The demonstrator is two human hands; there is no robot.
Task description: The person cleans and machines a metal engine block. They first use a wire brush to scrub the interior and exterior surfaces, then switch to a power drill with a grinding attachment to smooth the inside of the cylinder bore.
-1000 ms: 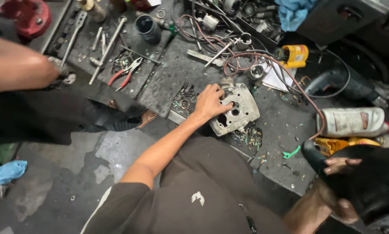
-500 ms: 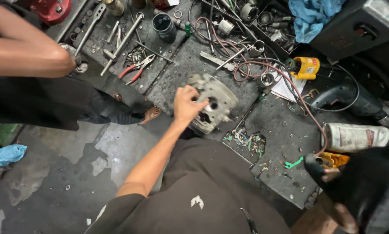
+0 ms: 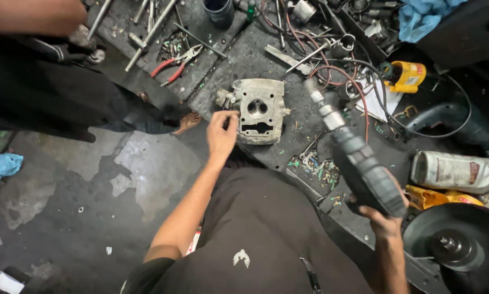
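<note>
The left hand (image 3: 221, 133), fingers loosely curled, touches the left edge of the grey metal engine head (image 3: 259, 110), which lies flat mid-floor. Farther right, the right hand (image 3: 383, 218) grips a black power tool (image 3: 358, 163) above a white bottle (image 3: 454, 171) lying on its side.

Red-handled pliers (image 3: 174, 63) lie among loose metal rods (image 3: 146, 34) at upper left. A white plastic bottle (image 3: 454, 171) lies on its side at right, below a yellow tool (image 3: 408, 76). Blue cloth (image 3: 423, 19) sits top right.
</note>
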